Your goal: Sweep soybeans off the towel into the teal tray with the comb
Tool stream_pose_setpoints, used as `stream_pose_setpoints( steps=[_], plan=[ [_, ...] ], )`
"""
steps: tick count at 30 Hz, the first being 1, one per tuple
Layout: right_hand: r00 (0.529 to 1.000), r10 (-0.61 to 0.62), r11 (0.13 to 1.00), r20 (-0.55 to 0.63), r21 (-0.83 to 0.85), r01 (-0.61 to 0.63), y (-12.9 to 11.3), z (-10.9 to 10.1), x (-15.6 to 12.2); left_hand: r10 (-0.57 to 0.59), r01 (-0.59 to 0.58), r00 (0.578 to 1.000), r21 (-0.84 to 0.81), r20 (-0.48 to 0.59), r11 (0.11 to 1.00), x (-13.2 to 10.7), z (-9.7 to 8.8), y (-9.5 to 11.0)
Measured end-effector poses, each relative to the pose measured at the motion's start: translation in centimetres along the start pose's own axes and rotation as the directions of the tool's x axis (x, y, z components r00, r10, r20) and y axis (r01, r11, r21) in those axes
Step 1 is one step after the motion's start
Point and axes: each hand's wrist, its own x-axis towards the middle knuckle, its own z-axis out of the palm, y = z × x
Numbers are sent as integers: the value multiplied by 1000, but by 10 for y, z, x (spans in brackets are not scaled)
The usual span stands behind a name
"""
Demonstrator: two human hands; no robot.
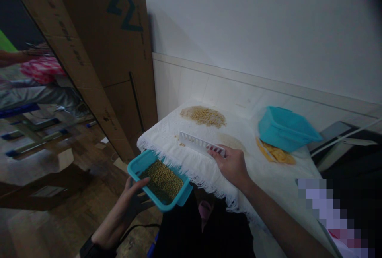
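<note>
Lower centre of frame: my left hand (pixel 125 206) cradles the tray (pixel 135 167) of beans (pixel 162 182) below the table (pixel 268 178) edge. My right hand (pixel 232 166) pinches the comb (pixel 197 142). The tray looks light, stiff and spill-prone, best held by its rim.

Looks like a home room, makeshift setup: fringed white cloth (pixel 277 178) over small table, cardboard sheets (pixel 113 63) leaning far left, wood floor (pixel 44 226), plain white wall (pixel 268 23).

The comb (pixel 198 142) lies before the bean pile (pixel 203 116), tub (pixel 286 129) right, tray (pixel 135 167) front-left.
</note>
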Motion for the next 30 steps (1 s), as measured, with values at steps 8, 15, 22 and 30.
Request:
stream_pose_setpoints(
  steps=[8, 15, 22, 30],
  plan=[
    [999, -24, 1000, 28, -10, 25, -16, 4, 5, 6, -6, 1000, -4, -16, 1000, 0, 1, -1],
    [999, 29, 999, 26, 18, -30, -17, 10, -4, 48, -49, 998, 34, 33, 998, 4, -5, -6],
    [999, -21, 1000, 26, 20, 20, -25, 17, -4, 50, -51, 998, 19, 47, 999, 10, -9, -7],
    [997, -68, 997, 40, 29, 67, -30, 20, -12, 41, -41, 999, 1, 1, 999, 9, -6, -2]
  ],
)
